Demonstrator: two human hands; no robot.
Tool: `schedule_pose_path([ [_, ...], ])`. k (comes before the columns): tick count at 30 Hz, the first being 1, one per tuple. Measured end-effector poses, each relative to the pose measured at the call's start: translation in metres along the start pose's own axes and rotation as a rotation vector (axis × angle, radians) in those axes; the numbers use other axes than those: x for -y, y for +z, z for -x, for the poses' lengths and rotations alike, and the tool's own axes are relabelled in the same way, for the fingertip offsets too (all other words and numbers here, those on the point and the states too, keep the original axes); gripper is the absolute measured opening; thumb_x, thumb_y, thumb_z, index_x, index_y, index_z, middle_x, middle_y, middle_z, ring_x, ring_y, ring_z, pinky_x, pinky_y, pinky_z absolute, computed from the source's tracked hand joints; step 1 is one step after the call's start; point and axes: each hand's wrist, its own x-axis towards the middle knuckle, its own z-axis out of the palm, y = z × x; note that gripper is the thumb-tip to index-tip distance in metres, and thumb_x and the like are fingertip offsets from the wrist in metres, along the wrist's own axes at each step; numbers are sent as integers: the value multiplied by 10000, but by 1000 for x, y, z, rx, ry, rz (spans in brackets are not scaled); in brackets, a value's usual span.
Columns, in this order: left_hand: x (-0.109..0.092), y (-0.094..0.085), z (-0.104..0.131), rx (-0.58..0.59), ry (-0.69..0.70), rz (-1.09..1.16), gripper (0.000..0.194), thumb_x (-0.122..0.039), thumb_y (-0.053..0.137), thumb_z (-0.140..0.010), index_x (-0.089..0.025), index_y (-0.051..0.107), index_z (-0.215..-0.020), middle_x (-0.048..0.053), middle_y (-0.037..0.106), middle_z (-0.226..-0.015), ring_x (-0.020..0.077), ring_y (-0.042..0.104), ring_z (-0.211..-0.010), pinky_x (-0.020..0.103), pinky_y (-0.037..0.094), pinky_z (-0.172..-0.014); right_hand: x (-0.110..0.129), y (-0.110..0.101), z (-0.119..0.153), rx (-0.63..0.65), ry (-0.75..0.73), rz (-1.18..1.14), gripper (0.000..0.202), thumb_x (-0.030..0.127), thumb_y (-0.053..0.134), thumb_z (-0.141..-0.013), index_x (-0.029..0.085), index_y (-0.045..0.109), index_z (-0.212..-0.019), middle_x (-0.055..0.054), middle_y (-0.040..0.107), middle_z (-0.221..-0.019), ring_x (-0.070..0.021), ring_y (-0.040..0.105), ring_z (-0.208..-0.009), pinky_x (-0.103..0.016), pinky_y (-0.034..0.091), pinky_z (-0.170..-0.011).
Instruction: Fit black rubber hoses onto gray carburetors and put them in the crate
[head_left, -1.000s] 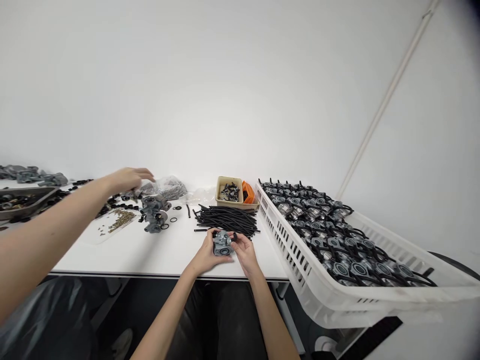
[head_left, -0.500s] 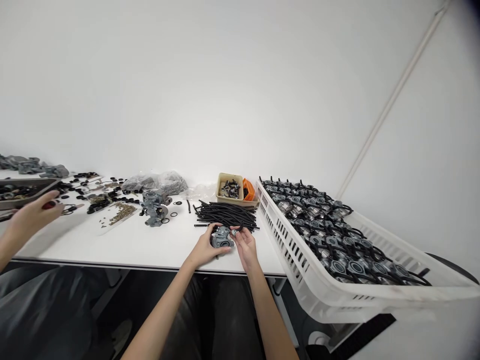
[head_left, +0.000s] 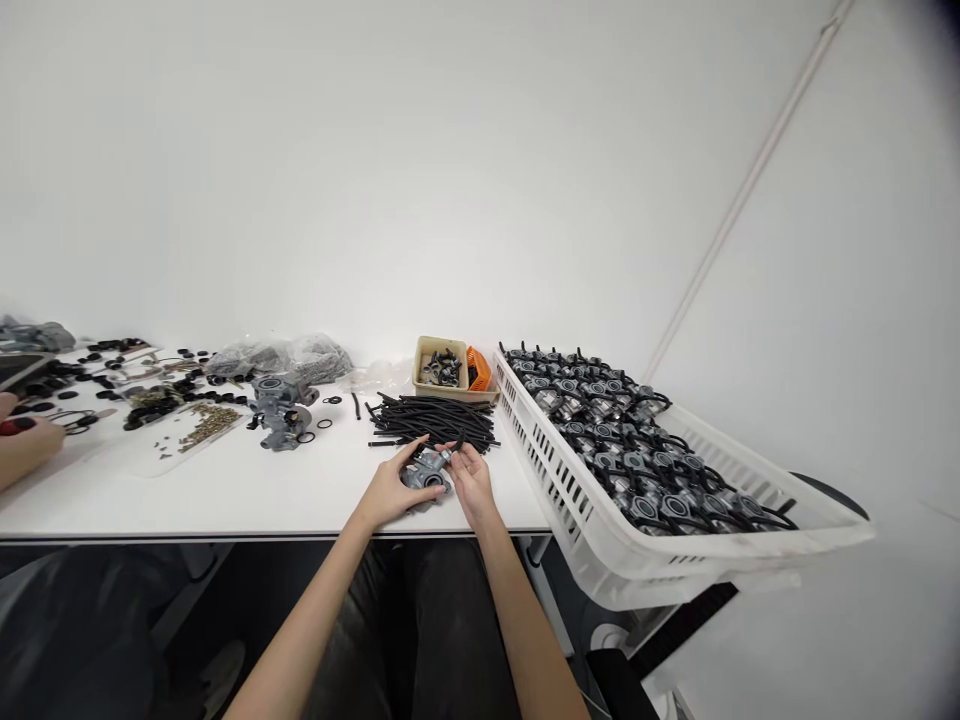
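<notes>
Near the table's front edge, my left hand (head_left: 391, 488) is wrapped round a grey metal part (head_left: 429, 478) with a round opening. On its right side, my right hand (head_left: 471, 482) pinches a small fitting (head_left: 448, 455) with a black end, held against the metal part. Just behind both hands lies a pile of black tubes (head_left: 431, 418). More grey metal parts (head_left: 279, 410) stand to the left, with black rings (head_left: 324, 423) beside them.
A white basket (head_left: 600, 560) on the right holds rows of grey parts with black tubes. Behind the tubes are a beige tray (head_left: 418, 372) and an orange basket (head_left: 478, 368). Brass pieces (head_left: 206, 425) lie left. Another person's hand (head_left: 34, 448) holds something red at far left.
The view has turned, shifting the scene leftwards. My right hand has brought the small fitting up against the metal part. The other person's hand is now nearer the left frame edge.
</notes>
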Motion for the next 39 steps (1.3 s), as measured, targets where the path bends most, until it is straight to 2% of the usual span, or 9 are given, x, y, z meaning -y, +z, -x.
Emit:
schedule_pose_path([
  [10, 1, 1, -1, 0, 2, -7, 875, -437, 814, -629, -229, 467, -1405, 99, 604, -1339, 277, 590, -1177, 423, 440, -1025, -4, -3, -2, 17, -14, 44, 324, 455, 748, -749, 207, 676, -945, -75, 736, -989, -200, 672, -926, -358, 502, -908],
  [23, 3, 1, -2, 0, 4, -3, 859, -430, 809, -629, -232, 477, -1395, 98, 582, -1367, 277, 537, -1255, 437, 392, -1073, -7, -4, -3, 13, -13, 68, 347, 473, 742, -745, 203, 674, -950, -79, 741, -973, -215, 678, -938, -386, 502, -927],
  [39, 5, 1, -2, 15, -6, -10, 861, -453, 804, -646, -234, 462, -1405, 96, 599, -1345, 273, 569, -1211, 408, 428, -1039, -6, -4, -2, -2, -1, 59, 324, 441, 756, -743, 204, 684, -951, -71, 739, -956, -199, 675, -926, -342, 502, -896],
])
